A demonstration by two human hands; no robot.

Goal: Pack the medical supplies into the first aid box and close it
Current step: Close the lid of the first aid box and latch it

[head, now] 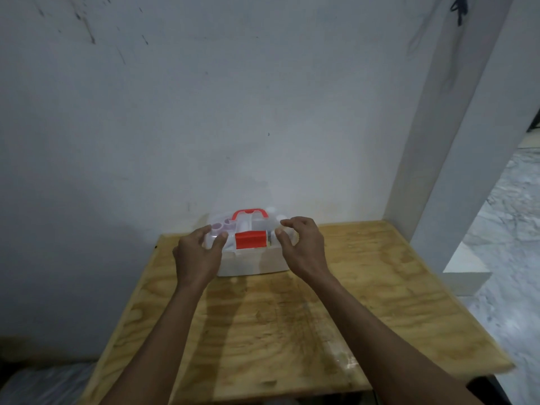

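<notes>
Room: bare white wall (204, 112) straight ahead, a white pillar (455, 141) to the right, and a plywood table (292, 331) pushed up against the wall.
Box: the first aid box (251, 258), clear plastic, sits at the far edge of the table close to the wall, lid down over the contents.
Latch: a red latch (250, 240) shows at the front centre, with the red handle (250, 213) arched over the lid behind it.
Inside: pale round shapes and a white roll show through the lid on the left; too blurred to name further.
Left hand: the left hand (197, 252) is at the box's left front corner, fingers curled and parted, thumb near the lid edge, gripping nothing that I can make out.
Right hand: the right hand (302, 247) mirrors it at the right front corner, fingers spread in a loose claw, thumb by the lid rim.
Stage: looks like the closing step, supplies apparently already in.
Doing it well: press both front corners down evenly so the lid seats flat, then snap the red latch with a thumb; uneven pressure could leave one side sprung.
Watch for: the light box sliding toward the wall under the push.
</notes>
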